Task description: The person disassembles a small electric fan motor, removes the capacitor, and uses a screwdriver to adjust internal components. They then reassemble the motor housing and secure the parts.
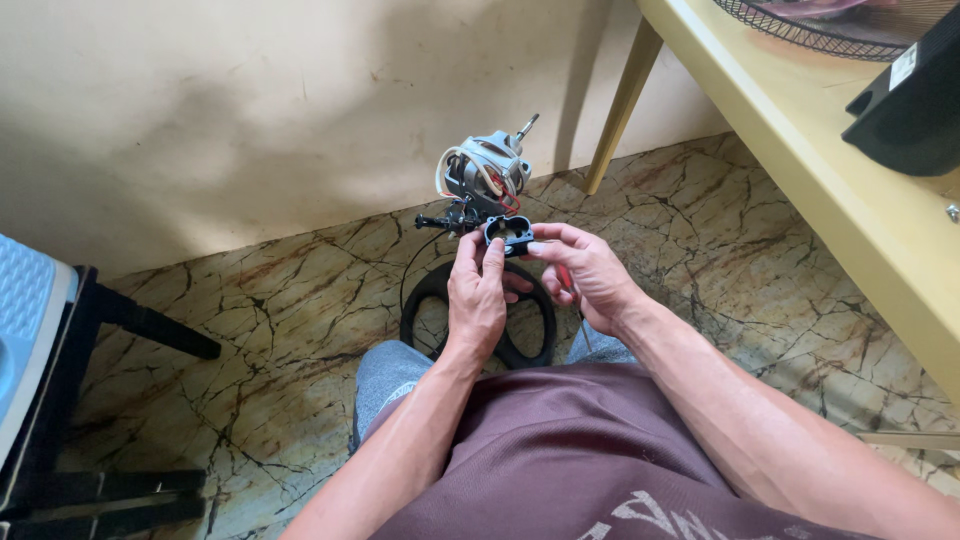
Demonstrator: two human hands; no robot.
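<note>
Black plastic bracket [509,234] pinched at motor [486,172] base, above floor; left hand [476,300] grip clamped on its near edge, right hand [590,272] likewise (fingertips only); best kept square, pressed evenly.

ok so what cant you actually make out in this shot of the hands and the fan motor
Head view only:
- Small black part: held by left hand and right hand; fingers cover its lower edge.
- Fan motor: wiring too small to trace.
- Red-handled tool: mostly hidden under the right hand.
- Black ring on the floor: partly behind the hands.
- Wire grille: cut off by the top edge.
</note>
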